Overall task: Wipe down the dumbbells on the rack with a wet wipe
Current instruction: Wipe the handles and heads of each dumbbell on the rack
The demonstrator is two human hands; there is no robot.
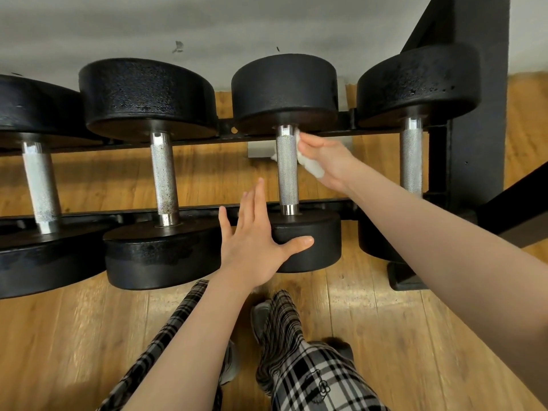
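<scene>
A wood-plank floor (370,307) and a grey wall (148,25) frame a black steel rack (474,143) whose two rails carry a row of dumbbells. The one being worked on, the third dumbbell (287,170) from the left, lies across the rails with its knurled chrome handle bridging the gap and a black textured head at each end. A white wet wipe (308,163) is pressed against the right side of that handle near the far head, held by the right hand (323,161), whose fingers curl around the cloth and pinch it to the metal. The left hand (258,232) is spread wide, fingers straight, its thumb lying on the rim of the near head, apparently steadying it.

The dumbbell looks heavy and rigid, so it should stay put on the rails rather than be lifted; bracing a head is enough. The knurling will likely drag at the soft, limp wipe, so the cloth should be wrapped around the bar. Neighbouring dumbbells (163,173) sit just beside on both sides. Plaid trousers (302,366) and grey shoes (261,318) show below.
</scene>
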